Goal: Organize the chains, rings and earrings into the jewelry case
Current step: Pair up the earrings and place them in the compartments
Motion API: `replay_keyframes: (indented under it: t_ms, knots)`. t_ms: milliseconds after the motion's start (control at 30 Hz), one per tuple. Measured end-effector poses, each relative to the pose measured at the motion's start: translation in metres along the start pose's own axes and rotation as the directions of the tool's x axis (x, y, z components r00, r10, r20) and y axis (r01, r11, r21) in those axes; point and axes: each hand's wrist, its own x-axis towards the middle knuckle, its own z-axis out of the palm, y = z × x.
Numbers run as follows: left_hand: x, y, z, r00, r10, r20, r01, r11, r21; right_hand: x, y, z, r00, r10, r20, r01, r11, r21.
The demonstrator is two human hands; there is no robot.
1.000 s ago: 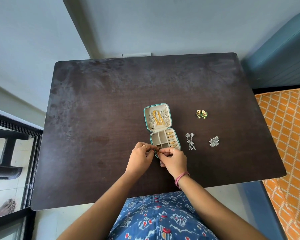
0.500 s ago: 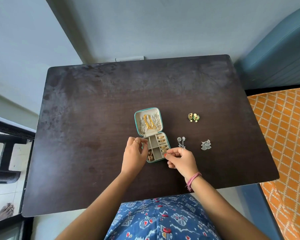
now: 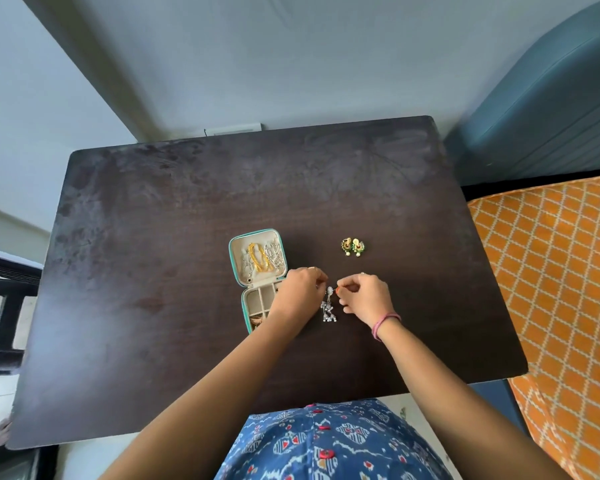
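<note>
Head view: left hand [image 3: 300, 295] and right hand [image 3: 367, 296] both pinch top of silver dangle earrings [image 3: 328, 308], dangling onto dark counter [image 3: 153, 271] just right of open jewelry case [image 3: 257, 271]. Green-gold earrings [image 3: 353, 247] lie farther right.

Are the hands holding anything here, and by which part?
Right hand pinches the silver earrings at their top end; left hand is at the same spot, its grip unclear.
</note>
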Motion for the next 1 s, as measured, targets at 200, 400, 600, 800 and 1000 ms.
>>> replay_keyframes:
  t_ms: [200,400,600,800,1000]
  knots:
    - [0.014,0.019,0.014,0.966,-0.212,0.147,0.140,0.909,0.392,0.016,0.002,0.000,0.991,-0.071,0.113,0.100,0.958,-0.267]
    - [0.010,0.019,0.025,0.975,-0.199,0.099,0.124,0.859,0.497,0.015,0.006,0.001,0.984,-0.105,0.141,0.143,0.943,-0.301]
    - [0.008,0.016,0.029,0.982,-0.179,0.064,0.127,0.870,0.477,0.011,0.004,0.000,0.978,-0.145,0.152,0.186,0.936,-0.299]
    - [0.005,0.013,0.026,0.982,-0.184,-0.054,0.189,0.973,0.134,0.009,0.002,-0.009,0.956,-0.233,0.176,0.259,0.955,-0.144]
    - [-0.004,0.023,-0.007,0.967,-0.173,-0.188,0.086,0.914,-0.396,0.004,-0.020,-0.030,0.896,-0.443,0.029,0.437,0.893,0.110]
